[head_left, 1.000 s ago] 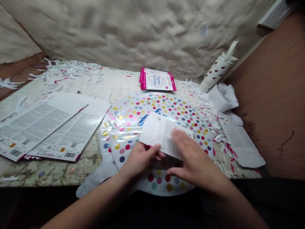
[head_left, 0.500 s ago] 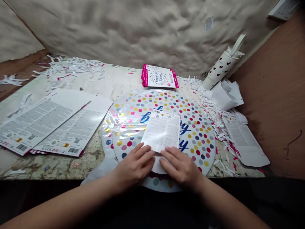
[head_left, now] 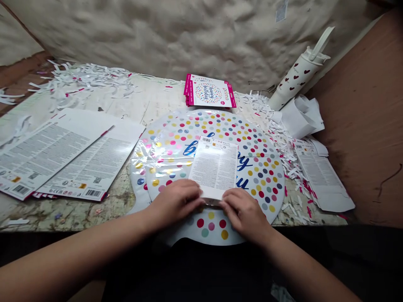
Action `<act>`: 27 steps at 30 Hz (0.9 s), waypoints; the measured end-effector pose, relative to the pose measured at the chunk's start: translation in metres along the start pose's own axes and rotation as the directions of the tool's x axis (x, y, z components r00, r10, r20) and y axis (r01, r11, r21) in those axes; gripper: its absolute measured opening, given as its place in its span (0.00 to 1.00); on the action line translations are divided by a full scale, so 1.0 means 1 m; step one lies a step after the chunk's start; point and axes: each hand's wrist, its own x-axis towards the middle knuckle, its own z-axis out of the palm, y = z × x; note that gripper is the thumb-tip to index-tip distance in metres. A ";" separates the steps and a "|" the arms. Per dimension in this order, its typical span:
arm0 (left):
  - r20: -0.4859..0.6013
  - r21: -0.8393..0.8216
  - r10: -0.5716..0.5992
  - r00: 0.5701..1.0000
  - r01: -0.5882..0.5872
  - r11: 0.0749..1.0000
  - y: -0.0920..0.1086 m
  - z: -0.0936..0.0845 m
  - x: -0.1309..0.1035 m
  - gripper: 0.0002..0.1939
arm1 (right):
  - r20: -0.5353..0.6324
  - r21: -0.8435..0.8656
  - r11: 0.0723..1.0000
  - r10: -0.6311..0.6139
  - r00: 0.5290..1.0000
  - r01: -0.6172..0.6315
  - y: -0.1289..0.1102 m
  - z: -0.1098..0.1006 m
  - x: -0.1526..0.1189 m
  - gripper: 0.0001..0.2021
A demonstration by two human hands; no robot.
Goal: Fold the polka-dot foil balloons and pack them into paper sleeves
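Fingers (head_left: pixel 191 192) of the left hand (head_left: pixel 178 202) are nearly closed, pinching the card (head_left: pixel 214 165) by its near left corner. On the right hand (head_left: pixel 247 214), they are nearly closed too, pinching the near right corner. The card is over the middle of the dotted balloon (head_left: pixel 262 161). If one hand pushes harder, the near end might bend crooked. The shiny balloon could let the card slip, and a hard press might crease the balloon. The card's long way runs near to far, leaning slightly right, with its barcode (head_left: pixel 206 140) end pointing away.
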 end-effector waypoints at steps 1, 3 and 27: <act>-0.014 0.029 -0.089 0.996 0.089 0.996 0.002 -0.002 0.006 0.10 | -0.001 -0.017 0.996 0.082 0.997 -0.082 0.000 -0.002 0.005 0.05; -0.027 0.110 -0.203 0.979 0.205 0.973 0.005 -0.007 0.018 0.11 | -0.020 -0.125 0.981 0.150 0.988 -0.151 0.001 -0.006 0.012 0.04; 0.363 -0.908 -0.580 0.729 0.139 -0.394 0.030 0.008 0.013 0.03 | -0.246 -0.401 0.878 -0.377 0.893 0.260 -0.028 0.011 0.015 0.17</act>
